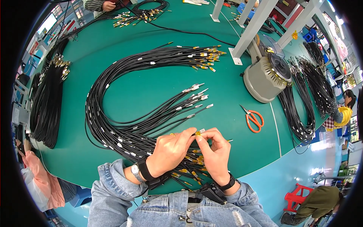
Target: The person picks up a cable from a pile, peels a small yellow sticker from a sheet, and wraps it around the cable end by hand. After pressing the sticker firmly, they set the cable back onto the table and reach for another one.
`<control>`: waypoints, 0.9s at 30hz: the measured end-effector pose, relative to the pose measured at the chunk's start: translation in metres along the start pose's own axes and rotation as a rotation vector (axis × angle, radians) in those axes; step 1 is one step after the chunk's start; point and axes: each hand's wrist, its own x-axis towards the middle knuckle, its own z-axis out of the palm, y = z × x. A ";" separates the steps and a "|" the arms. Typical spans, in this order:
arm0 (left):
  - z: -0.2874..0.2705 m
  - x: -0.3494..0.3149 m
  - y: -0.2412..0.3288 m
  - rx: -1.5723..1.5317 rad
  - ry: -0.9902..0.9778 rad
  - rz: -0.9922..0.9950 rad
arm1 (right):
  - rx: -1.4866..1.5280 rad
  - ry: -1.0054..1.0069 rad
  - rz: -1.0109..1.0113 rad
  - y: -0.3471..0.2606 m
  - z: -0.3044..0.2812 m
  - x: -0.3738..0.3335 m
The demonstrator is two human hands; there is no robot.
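Observation:
Close to the table's near edge, my left hand (169,152) pinches a black cable just behind its end. My right hand (216,155) closes thumb and fingers on the same cable end, where a small yellow-and-white label (199,132) shows between the fingertips. Under and beyond my hands lies a big U-shaped bundle of black cables (99,96) with white tags along it. Its far ends (206,56) carry yellow and white pieces, as do the near ends (194,166) below my hands. Several loose ends (191,100) fan out in the middle.
Orange-handled scissors (254,120) lie right of my hands on the green table (242,159). Behind them stands a round grey tape dispenser (266,77) beside white metal posts (253,28). More cable bundles hang at left (47,106) and right (302,109). A co-worker's hand (109,6) is across the table.

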 end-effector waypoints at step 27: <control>0.005 -0.003 -0.003 -0.014 -0.018 -0.040 | -0.078 0.044 0.054 -0.004 0.000 0.005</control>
